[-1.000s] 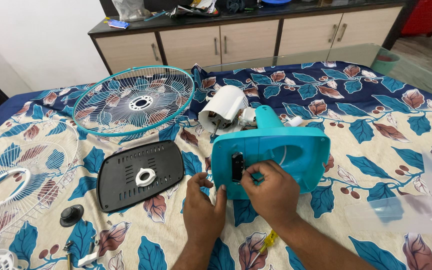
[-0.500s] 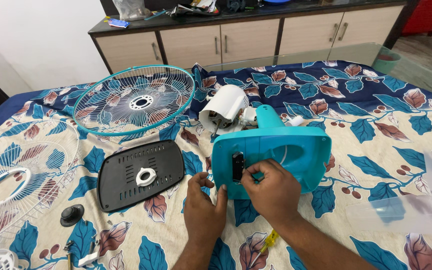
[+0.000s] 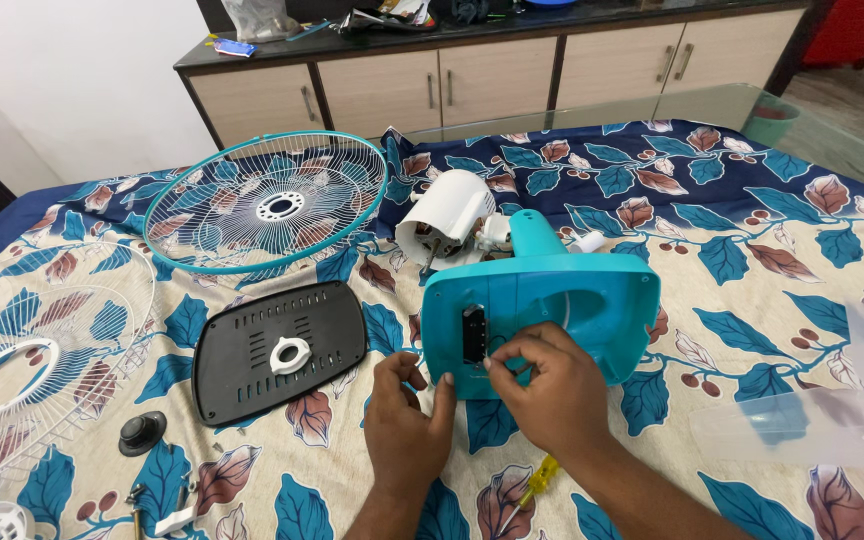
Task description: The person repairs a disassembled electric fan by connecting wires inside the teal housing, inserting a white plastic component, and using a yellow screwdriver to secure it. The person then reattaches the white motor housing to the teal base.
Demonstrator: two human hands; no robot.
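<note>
Almost nothing has moved since the earlier picture; both hands are still staying at the blue fan base [image 3: 552, 310], which is lying on the flowery cloth [image 3: 752, 270]. The right hand [image 3: 542, 385] is pinching something small by the black switch block [image 3: 474, 335]. The left hand [image 3: 407, 420] is pressing the base's edge, fingers curled. The fan is looking all apart: black cover [image 3: 277, 345], blue grille [image 3: 267, 200], white motor [image 3: 447, 215] and yellow screwdriver [image 3: 527, 485] are lying around, none blocking the hands.
</note>
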